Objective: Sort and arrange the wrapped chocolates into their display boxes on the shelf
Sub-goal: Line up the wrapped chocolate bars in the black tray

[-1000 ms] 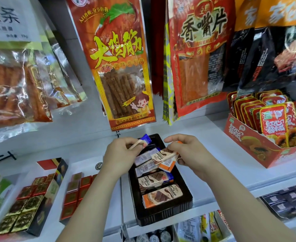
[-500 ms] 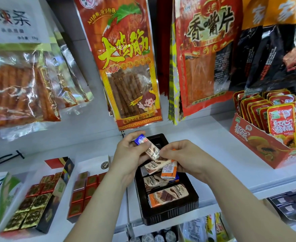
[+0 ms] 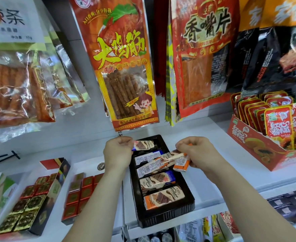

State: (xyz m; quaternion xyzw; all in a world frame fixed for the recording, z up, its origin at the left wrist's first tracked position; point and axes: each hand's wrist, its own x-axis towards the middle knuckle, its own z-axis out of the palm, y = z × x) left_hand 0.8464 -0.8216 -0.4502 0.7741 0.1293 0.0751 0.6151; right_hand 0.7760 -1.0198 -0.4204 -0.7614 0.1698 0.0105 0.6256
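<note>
Head camera: a person's two bare hands meet over a black tray of wrapped chocolates on a white shop shelf. The left hand, fingers curled, pinches a cream-and-brown bar by one end and holds it over the tray's far end. The right hand grips a bunch of bars that fans out toward the left hand, together with an orange wrapper – all held above the tray's right rim. Below and between the hands more bars lie crosswise in the tray, among them a blue-ended bar and, nearest the wearer, an orange-ended bar. Left of the left hand sits an open box of foil squares in red and gold, with a second box of red squares just beside it. Right of the right hand stands a red carton packed with upright sachets. Hanging snack bags cover the wall above both hands.
</note>
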